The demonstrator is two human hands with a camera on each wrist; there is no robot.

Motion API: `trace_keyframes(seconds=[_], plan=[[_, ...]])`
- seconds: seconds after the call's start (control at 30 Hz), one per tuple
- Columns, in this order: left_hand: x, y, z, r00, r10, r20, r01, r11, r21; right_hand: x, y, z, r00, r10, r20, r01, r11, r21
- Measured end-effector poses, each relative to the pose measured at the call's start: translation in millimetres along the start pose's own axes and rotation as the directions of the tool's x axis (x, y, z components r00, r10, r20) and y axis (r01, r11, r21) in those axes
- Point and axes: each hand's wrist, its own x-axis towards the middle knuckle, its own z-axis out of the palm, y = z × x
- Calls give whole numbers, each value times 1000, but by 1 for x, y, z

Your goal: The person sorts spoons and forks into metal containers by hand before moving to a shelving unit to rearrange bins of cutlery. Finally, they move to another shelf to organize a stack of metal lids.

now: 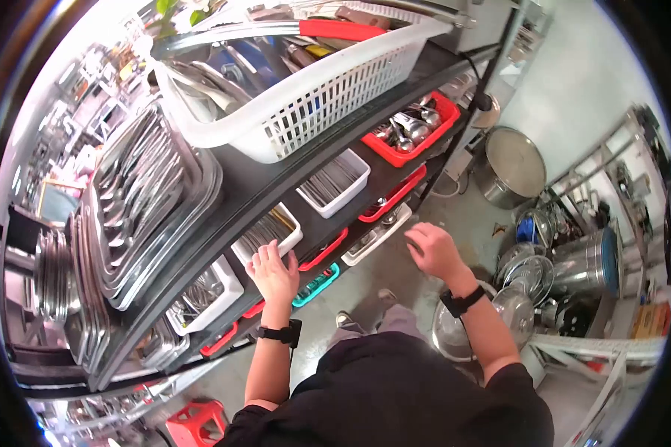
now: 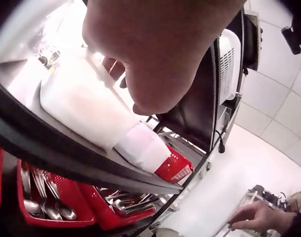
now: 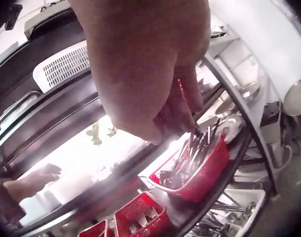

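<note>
My left hand (image 1: 273, 276) is at the front rim of a white plastic bin (image 1: 297, 240) of thin metal cutlery on the middle shelf. Its fingertips overlap the rim, the thumb stands apart, and no item shows in its grasp. The left wrist view has this hand (image 2: 150, 54) above the bin's pale wall (image 2: 81, 98); part of the fingers is hidden. Off to the right, my right hand (image 1: 436, 252) hangs in the air over the floor with loosely bent fingers, holding nothing. In the right wrist view this hand (image 3: 145, 69) overlaps a red basket (image 3: 205, 173) of utensils.
A large white basket (image 1: 253, 134) of tools sits on the top shelf, beside stacked metal trays (image 1: 209, 179). Another white bin (image 1: 343, 197) and a red basket (image 1: 402, 155) of ladles share the shelf below. A big pot (image 1: 511, 167) stands on the floor behind.
</note>
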Motion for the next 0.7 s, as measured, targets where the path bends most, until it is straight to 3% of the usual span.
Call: trace_keyframes(seconds=[0.07,0.27,0.33,0.47,0.5,0.6,0.7], plan=[[-4,-1,10,995,7,-98,2,996,90,36,12,13,993,-120,-1,120,993,11],[-4,8,12,986,-125,-109,138,984,114,147,21,48,901,-423,-91,432,893,126],[0,14,14,974,-196,-116,210,968,134,167,28,61,868,-495,23,491,865,104],[1,20,23,952,-255,-171,273,958,88,187,41,91,849,-520,92,516,854,70],[0,18,22,952,-253,-174,270,959,82,188,40,97,828,-557,-64,561,821,105],[4,21,21,941,-289,-176,310,945,107,186,39,98,851,-523,-49,525,842,128],[8,19,20,940,-281,-191,303,948,93,190,41,100,819,-568,-75,573,810,122]])
